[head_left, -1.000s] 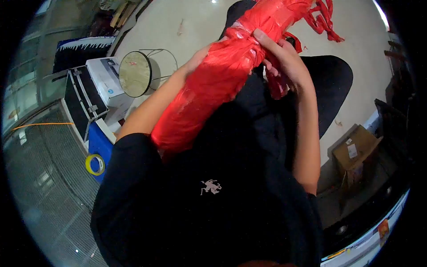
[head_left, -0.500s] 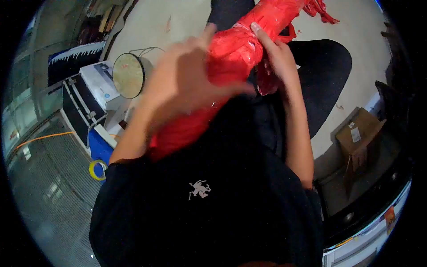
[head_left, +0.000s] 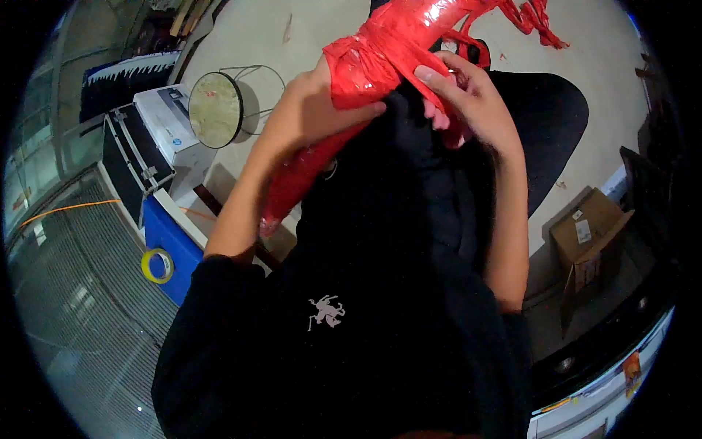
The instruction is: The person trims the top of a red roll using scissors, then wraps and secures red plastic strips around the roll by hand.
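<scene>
Red bundle [head_left: 362, 66]: slants over the lap from far centre to near left, near end partly behind the left forearm [head_left: 248, 175].
Left hand [head_left: 306, 106]: wrapped around the bundle, thumb across the near side; other fingers hidden behind, firmness impossible to tell.
Right hand [head_left: 479, 102]: thumb and forefinger clamped on the red strip [head_left: 413, 69], other fingers curled by bunched red plastic [head_left: 455, 135].
Strip tension: probably best kept steady, matched by a firm left hold to stop the bundle twisting.
Strip lay: flatten against the gathered folds, pinch close to the bundle, avoid sharp tugs; thin-looking plastic, likely to tear.
Loose ends [head_left: 534, 22]: far right, above pale floor [head_left: 314, 44]; possible snag, worth keeping clear of the strip.
Bent knee [head_left: 545, 121]: just right of the right hand; limits swing that way.
Round stool [head_left: 216, 110]: left, near the left hand; could catch a bundle swung left.
Black case [head_left: 131, 161]: farther left, just beside the white box [head_left: 172, 132].
Tape roll [head_left: 157, 265]: near left, against a blue surface [head_left: 179, 238]; out of the way.
Cardboard box [head_left: 585, 227]: right, flaps open, well apart from both hands.
</scene>
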Motion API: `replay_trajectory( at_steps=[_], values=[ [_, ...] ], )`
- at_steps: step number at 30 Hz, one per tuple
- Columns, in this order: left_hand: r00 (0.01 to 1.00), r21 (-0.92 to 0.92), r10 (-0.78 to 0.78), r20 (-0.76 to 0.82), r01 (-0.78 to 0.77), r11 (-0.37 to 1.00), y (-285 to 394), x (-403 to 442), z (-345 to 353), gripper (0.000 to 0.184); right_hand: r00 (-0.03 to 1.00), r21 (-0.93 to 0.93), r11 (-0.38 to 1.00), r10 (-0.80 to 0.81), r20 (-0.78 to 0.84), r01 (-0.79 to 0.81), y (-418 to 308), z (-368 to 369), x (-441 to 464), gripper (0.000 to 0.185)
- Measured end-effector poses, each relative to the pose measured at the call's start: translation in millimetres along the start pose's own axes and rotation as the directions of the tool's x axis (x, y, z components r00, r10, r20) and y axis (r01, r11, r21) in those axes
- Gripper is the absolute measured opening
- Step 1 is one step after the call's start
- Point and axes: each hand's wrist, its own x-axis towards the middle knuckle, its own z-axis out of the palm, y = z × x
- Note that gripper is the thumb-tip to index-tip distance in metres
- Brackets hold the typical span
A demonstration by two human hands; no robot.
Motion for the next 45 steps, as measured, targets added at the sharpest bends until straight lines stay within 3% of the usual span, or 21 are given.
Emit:
replay_trajectory(
  at_steps=[5, 8, 10, 12, 14, 16, 17, 19, 20, 21, 22, 23, 25, 26, 27, 28, 29, 31, 34, 37, 45],
  values=[
    [0.992, -0.251, 0.035, 0.119, -0.004, 0.968, -26.8, 14.4, -10.8, 0.079, 1.000, -0.010, 1.000, 0.005, 0.018, -0.005, 18.2, -14.7, 24.5, 0.034],
    [0.965, -0.471, -0.053, 0.256, 0.172, 0.865, -38.3, 19.2, -12.8, 0.077, 0.997, 0.033, 0.998, -0.060, -0.040, 0.061, 22.8, -4.9, 38.2, 0.043],
    [0.926, -0.754, -0.039, 0.376, 0.330, 0.568, -38.6, 20.8, -17.8, 0.070, 0.994, 0.094, 0.995, -0.013, -0.104, 0.022, 15.5, 3.9, 42.2, 0.049],
    [0.918, -0.821, -0.028, 0.395, 0.366, 0.439, -28.5, 14.0, -21.9, 0.068, 0.985, 0.115, 0.992, -0.036, -0.169, 0.056, 6.9, 11.6, 41.0, 0.054],
    [0.909, -0.869, -0.016, 0.417, 0.404, 0.284, -28.2, 7.8, -18.6, 0.065, 0.998, 0.187, 0.982, -0.034, -0.047, 0.043, -7.1, 11.6, 32.9, 0.053],
    [0.787, -0.788, 0.148, 0.598, 0.612, -0.066, -37.6, 0.7, -13.0, 0.062, 1.000, 0.190, 0.982, -0.012, -0.017, 0.015, -14.3, 12.0, 26.0, 0.060],
    [0.787, -0.787, 0.148, 0.599, 0.613, -0.068, -41.4, 5.0, -8.4, 0.062, 0.994, 0.263, 0.960, -0.089, -0.061, 0.101, -18.2, 16.1, 24.2, 0.051],
    [0.500, -0.621, 0.617, 0.608, 0.783, -0.022, -30.5, 23.1, -7.1, 0.064, 0.989, 0.329, 0.937, -0.077, -0.128, 0.116, -34.2, 23.5, 14.3, 0.036],
    [0.499, -0.622, 0.619, 0.606, 0.783, -0.021, -24.8, 23.6, -15.0, 0.064, 0.988, 0.326, 0.938, -0.078, -0.130, 0.117, -32.2, 25.7, 15.6, 0.036],
    [0.684, -0.725, 0.241, 0.689, 0.659, 0.200, -18.1, 22.7, -26.5, 0.067, 0.971, 0.291, 0.946, -0.080, -0.224, 0.145, -28.1, 27.5, 17.6, 0.035],
    [0.818, -0.697, -0.145, 0.557, 0.555, 0.455, -13.3, 23.9, -33.2, 0.071, 0.944, 0.252, 0.952, -0.089, -0.318, 0.175, -26.7, 27.1, 19.5, 0.034],
    [0.819, -0.698, -0.142, 0.556, 0.553, 0.455, -10.2, 25.2, -32.4, 0.071, 0.944, 0.214, 0.967, -0.063, -0.323, 0.138, -27.1, 23.9, 18.1, 0.036],
    [0.889, -0.475, -0.228, 0.398, 0.412, 0.778, -2.7, 24.4, -27.6, 0.080, 0.941, 0.172, 0.977, -0.060, -0.334, 0.123, -25.7, 21.8, 16.5, 0.039],
    [0.890, -0.473, -0.224, 0.398, 0.409, 0.780, 4.1, 20.7, -27.8, 0.080, 0.934, 0.131, 0.984, -0.068, -0.351, 0.121, -25.3, 19.9, 17.4, 0.042],
    [0.997, -0.089, -0.056, 0.052, 0.060, 0.994, 13.6, 11.6, -28.6, 0.074, 0.932, 0.132, 0.984, -0.067, -0.357, 0.121, -25.8, 18.7, 17.3, 0.042],
    [0.948, 0.406, 0.264, -0.177, -0.175, 0.897, 20.0, 5.1, -27.7, 0.069, 0.937, 0.094, 0.993, -0.030, -0.347, 0.066, -27.2, 18.0, 16.5, 0.045],
    [0.949, 0.404, 0.263, -0.175, -0.174, 0.898, 24.5, 5.7, -20.2, 0.069, 0.942, 0.053, 0.999, 0.004, -0.336, 0.015, -28.2, 18.0, 16.3, 0.048],
    [0.897, 0.052, 0.337, -0.288, -0.336, 0.940, 33.1, 17.1, 2.7, 0.074, 0.959, 0.054, 0.999, 0.024, -0.284, -0.010, -26.9, 14.6, 22.5, 0.050],
    [0.874, 0.106, 0.322, -0.363, -0.305, 0.947, 16.5, 42.0, 23.8, 0.073, 0.986, -0.018, 0.996, 0.085, -0.146, -0.089, -15.5, -7.9, 27.5, 0.052],
    [0.873, 0.118, 0.388, -0.297, -0.369, 0.922, 4.1, 47.1, 17.4, 0.073, 0.997, -0.135, 0.989, -0.056, 0.051, 0.063, -0.4, -18.3, 23.2, 0.049],
    [0.838, 0.243, 0.466, -0.284, -0.407, 0.880, 13.5, 43.8, 20.9, 0.088, 0.996, -0.023, 0.996, 0.089, 0.018, -0.089, -1.3, -33.4, 9.0, 0.032]
  ],
)
